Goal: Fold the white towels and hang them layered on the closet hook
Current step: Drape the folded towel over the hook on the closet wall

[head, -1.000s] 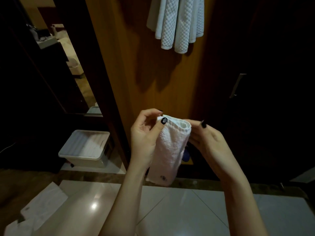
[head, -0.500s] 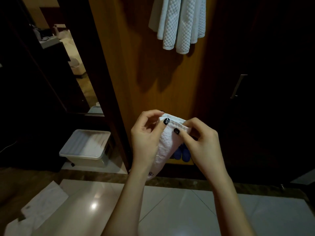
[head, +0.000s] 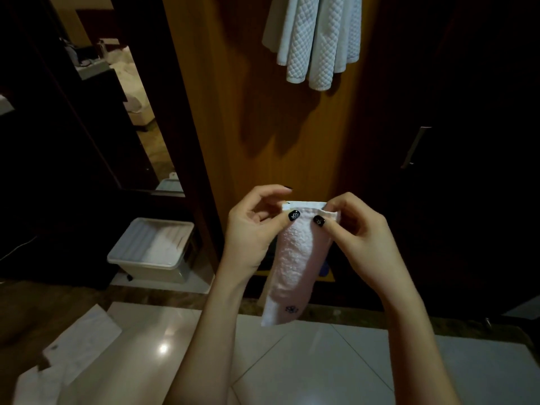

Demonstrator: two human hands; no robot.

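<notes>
A small white towel [head: 292, 264], folded into a narrow strip, hangs down in front of me. My left hand [head: 251, 232] pinches its top left corner between thumb and fingers. At the top right corner my right hand [head: 356, 232] pinches it the same way. A small dark emblem shows near the towel's lower end. Above, a quilted white towel [head: 314, 39] hangs against the wooden closet panel [head: 248, 112]; the hook itself is out of view. More white cloth [head: 70, 355] lies on the floor at the lower left.
A white lidded plastic box [head: 152, 249] sits on the floor left of the closet. A dark door with a metal handle [head: 415, 147] stands at the right. A mirror or doorway at the left shows a bed. Glossy tiles cover the floor below.
My right hand moved from behind the towel to pinch its top right corner. The towel's top edge now lies straight between both hands, and the view has shifted slightly downward.
</notes>
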